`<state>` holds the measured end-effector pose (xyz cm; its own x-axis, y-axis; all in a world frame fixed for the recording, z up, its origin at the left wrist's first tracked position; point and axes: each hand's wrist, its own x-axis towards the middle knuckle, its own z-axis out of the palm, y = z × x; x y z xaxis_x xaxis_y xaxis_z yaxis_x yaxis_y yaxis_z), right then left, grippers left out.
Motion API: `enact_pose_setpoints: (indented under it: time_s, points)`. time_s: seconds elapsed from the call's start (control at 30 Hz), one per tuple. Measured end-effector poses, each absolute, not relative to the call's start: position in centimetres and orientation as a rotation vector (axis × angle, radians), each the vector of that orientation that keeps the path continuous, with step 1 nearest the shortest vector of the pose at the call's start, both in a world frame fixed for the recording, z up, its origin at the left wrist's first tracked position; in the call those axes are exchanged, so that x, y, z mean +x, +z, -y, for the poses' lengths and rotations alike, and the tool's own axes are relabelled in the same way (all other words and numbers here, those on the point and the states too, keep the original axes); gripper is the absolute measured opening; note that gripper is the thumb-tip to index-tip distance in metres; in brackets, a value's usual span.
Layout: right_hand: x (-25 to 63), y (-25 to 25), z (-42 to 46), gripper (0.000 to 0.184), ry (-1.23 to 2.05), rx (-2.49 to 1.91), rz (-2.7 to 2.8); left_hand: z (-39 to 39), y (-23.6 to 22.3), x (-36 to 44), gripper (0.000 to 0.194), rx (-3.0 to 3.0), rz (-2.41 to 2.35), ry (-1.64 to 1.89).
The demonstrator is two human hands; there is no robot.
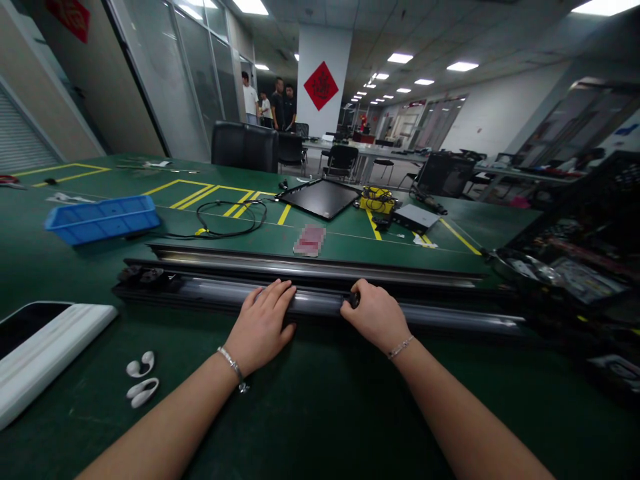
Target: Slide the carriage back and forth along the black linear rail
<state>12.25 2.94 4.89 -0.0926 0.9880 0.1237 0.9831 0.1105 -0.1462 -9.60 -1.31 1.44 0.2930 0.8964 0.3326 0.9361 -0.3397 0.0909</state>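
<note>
A long dark metal rail [320, 302] lies across the green table in front of me. My left hand [265, 325] rests on it with the fingers stretched out flat and the thumb apart. To its right, my right hand [376, 312] is closed in a pinch around a small black piece [355, 300] at the rail; its kind is mostly hidden by my fingers. Just behind runs a second long dark rail [310, 270], parallel to the first. Black fittings [145, 275] sit at the left end of the near rail.
A blue bin [105, 219], a looped black cable [233, 233], a flat black panel [320, 197], a yellow cable bundle [377, 200] and a grey box [416, 219] stand beyond the rails. White earbuds [143, 380] and a white device [60, 353] lie at left. Dark equipment [590, 267] crowds the right.
</note>
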Motion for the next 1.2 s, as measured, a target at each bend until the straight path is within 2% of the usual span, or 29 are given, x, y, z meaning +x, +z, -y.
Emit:
enact_pose_setpoints:
  time_s: [0.13, 1.2]
  points:
    - [13.4, 3.9, -2.8, 0.025, -0.122, -1.949, 2.101, 1.3, 1.3, -9.6, 0.057, -2.422, 1.733, -0.521]
    - [14.6, 3.4, -3.1, 0.026, 0.022, -1.898, 2.088, 1.3, 1.4, -9.5, 0.056, -2.415, 1.759, -0.518]
